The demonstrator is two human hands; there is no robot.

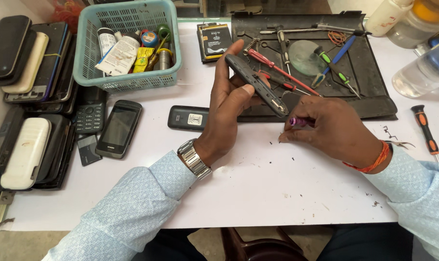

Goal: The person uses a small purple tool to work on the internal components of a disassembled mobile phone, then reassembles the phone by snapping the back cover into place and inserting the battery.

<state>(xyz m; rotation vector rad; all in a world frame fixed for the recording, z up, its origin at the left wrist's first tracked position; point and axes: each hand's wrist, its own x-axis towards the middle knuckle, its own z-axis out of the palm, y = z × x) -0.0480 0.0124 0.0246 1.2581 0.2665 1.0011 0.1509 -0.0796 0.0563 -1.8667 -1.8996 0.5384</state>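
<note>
Now, from the head camera, I see my left hand (229,104) raised over the white table (258,193). It is closed around a dark phone shell (256,85), with the thumb pressed on its edge and the fingers behind it. The shell is tilted, its lower end pointing to my right hand (333,128). This right hand rests low on the table, just beside the shell's lower end, and its fingers are pinched around a small purple screwdriver (299,121). Whether the tip touches the shell, I cannot tell.

Behind the hands lies a black tray (374,104) with several tools: a red screwdriver (277,67), a green one (333,67) and a blue one (343,50). A battery (213,41) lies at the tray's left side. A black phone (186,117) lies face down on the table, just left of my left hand. More to the left are a touchscreen phone (119,128) and a keypad phone (89,116). A teal basket (173,53) with small bottles and tape stands at the far side. At the left edge, many old phones are stacked (28,96). An orange screwdriver (425,128) lies at the right, well apart.
</note>
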